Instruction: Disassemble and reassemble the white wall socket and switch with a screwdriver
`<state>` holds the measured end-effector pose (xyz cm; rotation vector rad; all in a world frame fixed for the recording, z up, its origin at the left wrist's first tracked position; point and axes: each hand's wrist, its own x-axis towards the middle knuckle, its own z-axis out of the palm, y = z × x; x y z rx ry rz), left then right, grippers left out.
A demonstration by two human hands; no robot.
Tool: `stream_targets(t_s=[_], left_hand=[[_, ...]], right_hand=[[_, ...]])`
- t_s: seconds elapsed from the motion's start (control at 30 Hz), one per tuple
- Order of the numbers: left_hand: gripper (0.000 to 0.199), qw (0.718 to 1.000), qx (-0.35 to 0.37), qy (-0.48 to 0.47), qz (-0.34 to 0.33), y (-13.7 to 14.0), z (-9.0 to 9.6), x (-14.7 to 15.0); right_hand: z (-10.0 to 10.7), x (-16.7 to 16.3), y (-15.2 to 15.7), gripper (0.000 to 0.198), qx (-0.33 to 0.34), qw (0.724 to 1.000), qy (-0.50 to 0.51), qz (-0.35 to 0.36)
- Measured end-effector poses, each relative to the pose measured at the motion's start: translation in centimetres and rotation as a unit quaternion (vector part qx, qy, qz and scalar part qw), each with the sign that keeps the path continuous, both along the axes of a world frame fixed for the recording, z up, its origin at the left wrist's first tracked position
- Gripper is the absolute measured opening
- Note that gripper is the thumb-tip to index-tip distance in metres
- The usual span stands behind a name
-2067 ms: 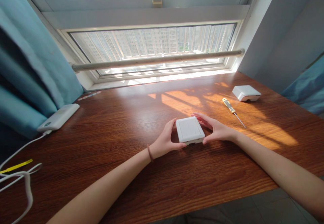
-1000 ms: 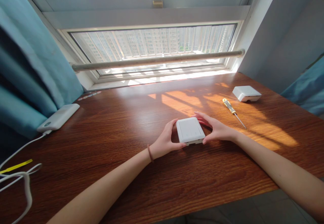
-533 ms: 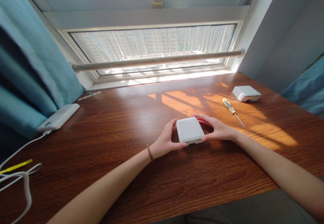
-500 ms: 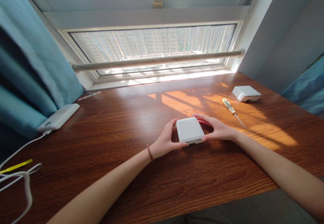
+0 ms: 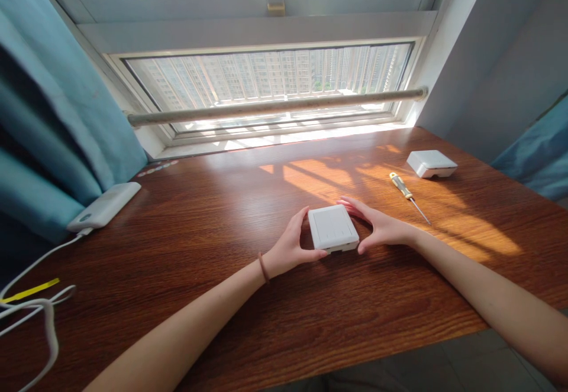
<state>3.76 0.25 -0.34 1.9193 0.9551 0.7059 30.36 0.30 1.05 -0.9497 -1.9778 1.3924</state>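
Note:
A white square wall switch [image 5: 332, 227] with a seamed front panel lies face up on the wooden table, a notch in its near edge. My left hand [image 5: 298, 242] grips its left side, thumb at the near corner and fingers along the far left edge. To the right of it, my right hand [image 5: 375, 226] is open and curved around that side. Its thumb is just off the near right corner, and the fingertips by the far right corner are partly hidden; I cannot tell whether they touch.
On the right lie a screwdriver [image 5: 402, 186] and another white box [image 5: 431, 163]. At the left, a white power bank [image 5: 105, 206] with a cable [image 5: 51, 256] rests near the blue curtain [image 5: 66, 96], and a yellow strip [image 5: 33, 291] lies below. A rail [image 5: 275, 107] crosses the window.
My right hand has loosened: its thumb has come off the switch's near right corner and moved slightly down. My left hand and the switch have stayed nearly in place.

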Motion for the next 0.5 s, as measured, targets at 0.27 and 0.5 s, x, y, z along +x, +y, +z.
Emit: stream_targets(t_s=[0.27, 0.5], left_hand=[[0.11, 1.0, 0.013, 0.014, 0.009, 0.02, -0.58, 0.28], [0.102, 0.997, 0.059, -0.053, 0.019, -0.55, -0.14, 0.12]], right_hand=[[-0.74, -0.2, 0.02, 0.117, 0.04, 0.999, -0.028, -0.014], [-0.23, -0.75, -0.73, 0.109, 0.121, 0.99, -0.024, -0.065]])
